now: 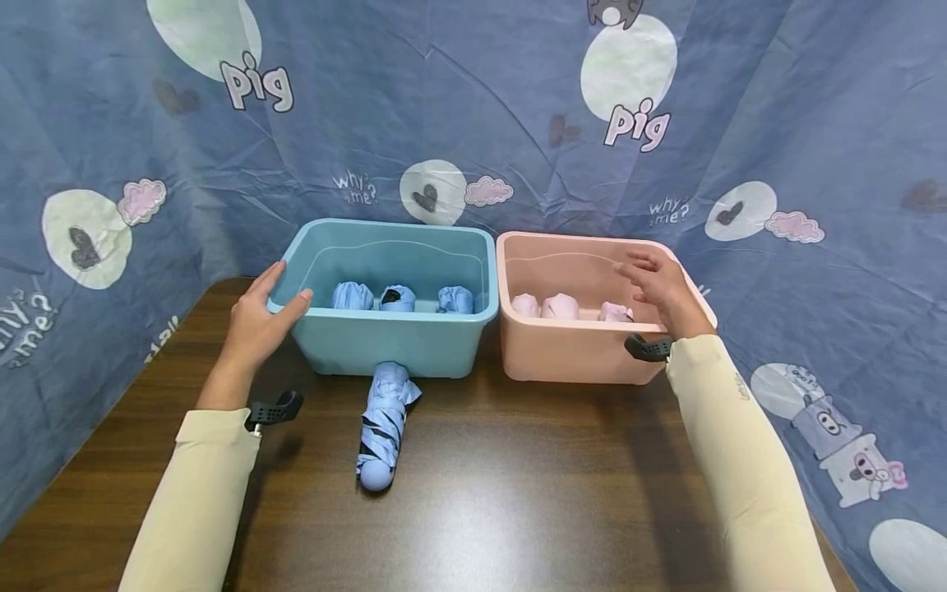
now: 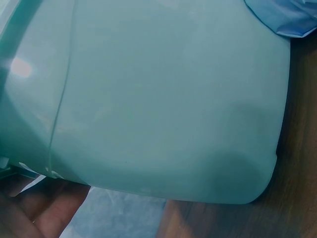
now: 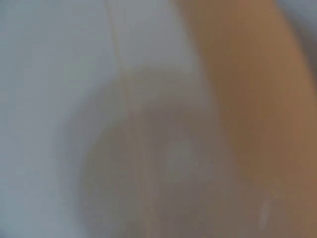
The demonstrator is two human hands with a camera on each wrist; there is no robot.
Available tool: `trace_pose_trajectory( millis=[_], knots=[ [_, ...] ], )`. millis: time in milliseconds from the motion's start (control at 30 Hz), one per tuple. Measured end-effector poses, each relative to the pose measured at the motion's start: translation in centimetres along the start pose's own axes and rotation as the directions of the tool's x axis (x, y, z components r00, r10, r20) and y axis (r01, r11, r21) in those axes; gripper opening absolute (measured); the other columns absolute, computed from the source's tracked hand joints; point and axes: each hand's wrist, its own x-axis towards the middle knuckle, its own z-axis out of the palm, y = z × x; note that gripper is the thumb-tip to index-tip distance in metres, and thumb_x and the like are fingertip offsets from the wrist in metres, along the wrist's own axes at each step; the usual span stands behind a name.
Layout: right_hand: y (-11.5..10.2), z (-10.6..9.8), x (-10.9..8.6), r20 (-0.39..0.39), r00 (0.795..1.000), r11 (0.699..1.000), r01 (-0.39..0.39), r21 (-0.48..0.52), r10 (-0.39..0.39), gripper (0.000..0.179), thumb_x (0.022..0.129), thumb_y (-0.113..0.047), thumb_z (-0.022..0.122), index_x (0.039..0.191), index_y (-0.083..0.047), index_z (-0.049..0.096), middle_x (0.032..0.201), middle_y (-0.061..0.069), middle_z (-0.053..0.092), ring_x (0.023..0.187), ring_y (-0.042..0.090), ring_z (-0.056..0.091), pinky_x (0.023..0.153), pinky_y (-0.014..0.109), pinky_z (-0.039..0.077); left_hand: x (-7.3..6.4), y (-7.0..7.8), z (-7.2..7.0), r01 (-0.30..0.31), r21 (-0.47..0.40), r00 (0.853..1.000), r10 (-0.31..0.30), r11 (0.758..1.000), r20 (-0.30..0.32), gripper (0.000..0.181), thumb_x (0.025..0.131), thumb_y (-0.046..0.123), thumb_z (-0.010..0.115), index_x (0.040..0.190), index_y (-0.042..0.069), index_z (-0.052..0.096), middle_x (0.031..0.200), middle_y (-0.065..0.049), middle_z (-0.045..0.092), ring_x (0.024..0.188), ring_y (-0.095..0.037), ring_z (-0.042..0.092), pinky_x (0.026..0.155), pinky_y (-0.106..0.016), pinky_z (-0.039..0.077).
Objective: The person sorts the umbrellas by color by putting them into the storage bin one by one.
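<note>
My left hand (image 1: 259, 316) is at the near left corner of a blue plastic bin (image 1: 385, 341). Its thumb overlaps the front rim, and its fingers lie straight along the left side. In the left wrist view, fingers (image 2: 57, 210) show beside the bin's wall (image 2: 163, 109). My right hand (image 1: 658, 288) reaches over the right end of a pink bin (image 1: 577, 353), fingers loosely bent and nothing in them. The right wrist view is blurred. On the table, a folded blue umbrella (image 1: 385, 427) lies with one end against the blue bin's front.
Three blue bundles, one a bundle with a black patch (image 1: 398, 298), sit in the blue bin. Three pale pink bundles, among them a middle bundle (image 1: 561, 307), sit in the pink bin. Both bins stand side by side on a dark wooden table (image 1: 503, 493) before a blue patterned cloth (image 1: 473, 107).
</note>
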Motion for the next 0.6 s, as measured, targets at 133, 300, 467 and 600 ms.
trace_pose_trajectory(
  millis=[133, 300, 467, 600],
  knots=[
    [-0.1, 0.2, -0.4, 0.003, 0.999, 0.999, 0.036, -0.01, -0.036, 0.068, 0.09, -0.035, 0.068, 0.148, -0.015, 0.04, 0.149, 0.012, 0.04, 0.133, 0.033, 0.039, 0.103, 0.051, 0.039, -0.1, 0.0, 0.0, -0.002, 0.001, 1.0, 0.002, 1.0, 0.005, 0.073, 0.093, 0.039, 0.058, 0.153, 0.012, 0.028, 0.157, -0.013, 0.025, 0.141, -0.04, 0.024, 0.107, -0.063, 0.024],
    [-0.3, 0.5, -1.4, 0.029, 0.996, 0.996, 0.084, -0.023, -0.084, 0.071, 0.089, -0.039, 0.068, 0.149, -0.014, 0.038, 0.149, 0.013, 0.039, 0.134, 0.032, 0.039, 0.104, 0.052, 0.038, -0.2, 0.0, -0.1, 0.002, -0.003, 1.0, -0.002, 1.0, 0.003, 0.074, 0.092, 0.042, 0.059, 0.153, 0.013, 0.029, 0.157, -0.011, 0.026, 0.141, -0.038, 0.024, 0.108, -0.061, 0.024],
    [-0.7, 0.8, -2.3, 0.034, 0.991, 0.991, 0.133, -0.005, -0.133, 0.072, 0.088, -0.042, 0.069, 0.147, -0.012, 0.041, 0.146, 0.014, 0.043, 0.131, 0.032, 0.043, 0.102, 0.051, 0.04, -0.2, 0.0, -0.1, 0.007, -0.003, 1.0, -0.007, 1.0, 0.004, 0.075, 0.092, 0.044, 0.059, 0.153, 0.014, 0.029, 0.157, -0.01, 0.026, 0.142, -0.037, 0.024, 0.108, -0.06, 0.024],
    [-1.1, 1.4, -3.1, 0.028, 0.986, 0.987, 0.162, 0.019, -0.163, 0.067, 0.088, -0.039, 0.069, 0.145, -0.011, 0.045, 0.144, 0.014, 0.045, 0.127, 0.031, 0.046, 0.1, 0.051, 0.042, 0.0, 0.0, -0.1, 0.001, -0.004, 1.0, -0.001, 1.0, 0.007, 0.074, 0.092, 0.042, 0.059, 0.153, 0.013, 0.029, 0.157, -0.012, 0.026, 0.141, -0.038, 0.024, 0.108, -0.061, 0.024]
  ],
)
